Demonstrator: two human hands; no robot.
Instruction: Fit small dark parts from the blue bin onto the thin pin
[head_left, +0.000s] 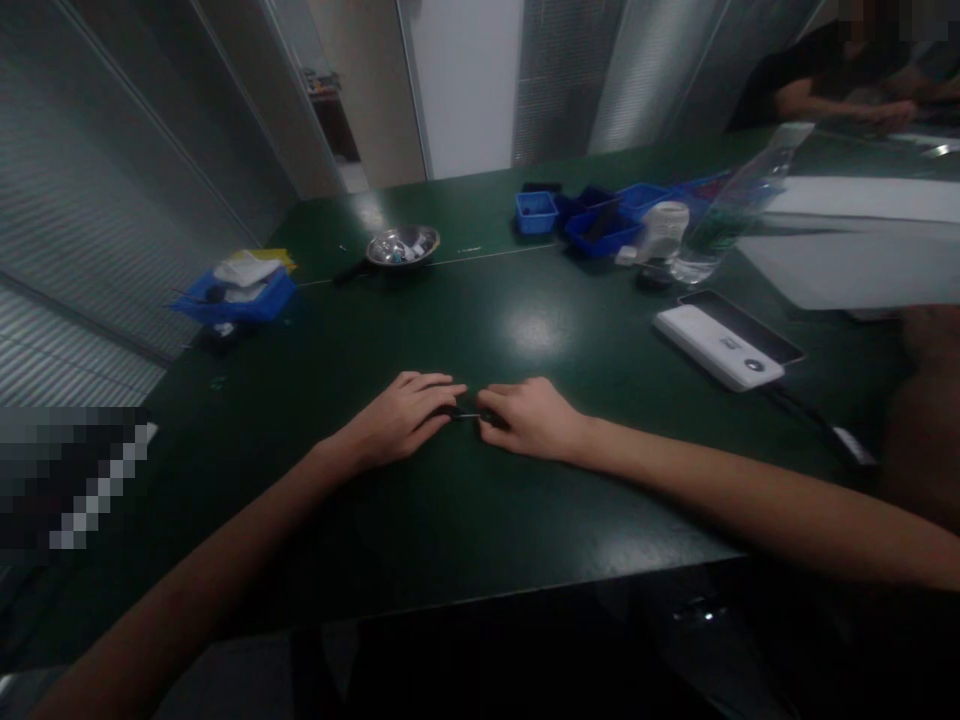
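Note:
My left hand [405, 412] and my right hand [529, 417] rest low on the dark green table [480, 520], fingertips meeting near the middle. Between them lies a small thin dark part [469, 413] with a pale sliver on it. Both hands pinch its ends with curled fingers. What the part is I cannot make out in the dim light.
A metal bowl [403, 245] sits at the back centre, a blue bin [238, 292] with white and yellow scraps at the left, several blue bins [600, 222] at the back right. A white power bank [726, 343], a plastic bottle [731, 212] and white sheets [855, 240] lie right. Another person's arm [847, 100] is far right.

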